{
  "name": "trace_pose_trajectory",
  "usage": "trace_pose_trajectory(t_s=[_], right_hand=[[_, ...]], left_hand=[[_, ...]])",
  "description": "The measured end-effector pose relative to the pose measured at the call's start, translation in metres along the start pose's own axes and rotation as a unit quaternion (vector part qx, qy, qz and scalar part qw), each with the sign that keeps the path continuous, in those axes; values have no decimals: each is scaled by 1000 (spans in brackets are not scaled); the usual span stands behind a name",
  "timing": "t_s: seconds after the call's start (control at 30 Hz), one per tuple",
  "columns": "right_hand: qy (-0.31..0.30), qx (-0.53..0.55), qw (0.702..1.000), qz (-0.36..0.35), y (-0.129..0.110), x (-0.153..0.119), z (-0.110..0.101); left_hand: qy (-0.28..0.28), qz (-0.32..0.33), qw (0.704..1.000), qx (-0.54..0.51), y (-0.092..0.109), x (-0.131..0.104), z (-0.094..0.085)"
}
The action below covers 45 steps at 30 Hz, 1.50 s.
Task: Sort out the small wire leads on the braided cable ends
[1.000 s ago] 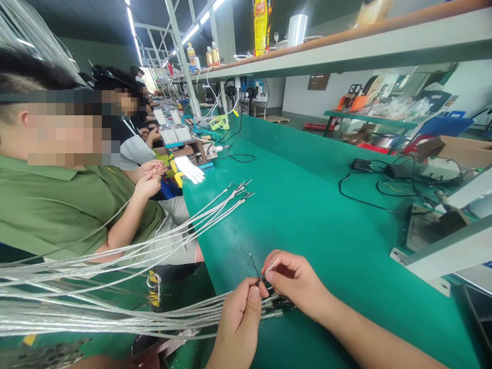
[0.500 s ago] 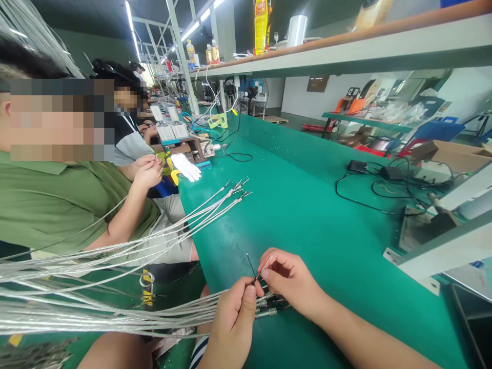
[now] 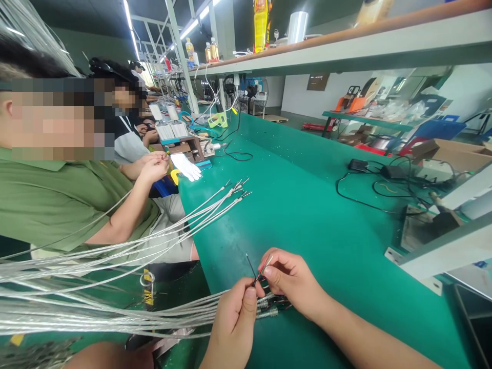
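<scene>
My left hand (image 3: 238, 315) is closed on the end of a cable, thumb over its tip, above the green table. From that grip a thin black wire (image 3: 250, 265) sticks up and away. Finger and thumb of my right hand (image 3: 288, 279) pinch the cable's other thin wires, a red wire (image 3: 263, 266) and a pale one among them. Beneath both hands lies a bundle of silvery braided cables (image 3: 180, 313), their stripped ends partly hidden by my fingers. A second group of such cables (image 3: 203, 207) rests farther off, with split wire ends over the table.
A co-worker in a green shirt (image 3: 69, 205) sits at the left, handling a cable. White gloves (image 3: 186, 166) lie by a small bench device (image 3: 188, 146). Black power adapters (image 3: 392, 172) with tangled cords are at right, near a metal post (image 3: 449, 246). A shelf (image 3: 346, 46) runs overhead.
My hands stay almost in place, with the right fingers shifting slightly on the wires. The co-worker's hands have moved a little to the right.
</scene>
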State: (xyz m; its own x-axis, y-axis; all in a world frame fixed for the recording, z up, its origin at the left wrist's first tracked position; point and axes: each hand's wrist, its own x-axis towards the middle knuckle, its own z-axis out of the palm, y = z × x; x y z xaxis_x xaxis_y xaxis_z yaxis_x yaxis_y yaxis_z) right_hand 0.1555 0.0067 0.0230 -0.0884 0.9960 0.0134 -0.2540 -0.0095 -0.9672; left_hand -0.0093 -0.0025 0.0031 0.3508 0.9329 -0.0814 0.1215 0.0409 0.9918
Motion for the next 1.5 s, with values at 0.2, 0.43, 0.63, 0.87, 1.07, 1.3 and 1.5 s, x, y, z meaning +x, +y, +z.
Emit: trace_pose_trajectory(t_s=[0.2,0.43,0.63,0.87,1.07,1.3,1.5], right_hand=[[2,-6,1000,-5,0,0,1],[-6,-14,1000,-8,-2,1,-1],[-16,-58,997,-39,-5,0,1],[14,-173,981,-91,-3,-2,13],[91,-239,963,-84,1,-10,18],[105,-121,986,-36,-3,-9,19],[121,-8,993,0,-1,-6,11]], left_hand=[[5,1,1000,10,1,2,0],[-6,-4,1000,18,-2,1,-1],[14,7,999,51,-3,2,-1],[8,76,994,74,-7,6,-1],[3,71,992,101,-8,6,0],[-3,48,991,122,-7,4,2],[-10,45,990,135,-8,4,1]])
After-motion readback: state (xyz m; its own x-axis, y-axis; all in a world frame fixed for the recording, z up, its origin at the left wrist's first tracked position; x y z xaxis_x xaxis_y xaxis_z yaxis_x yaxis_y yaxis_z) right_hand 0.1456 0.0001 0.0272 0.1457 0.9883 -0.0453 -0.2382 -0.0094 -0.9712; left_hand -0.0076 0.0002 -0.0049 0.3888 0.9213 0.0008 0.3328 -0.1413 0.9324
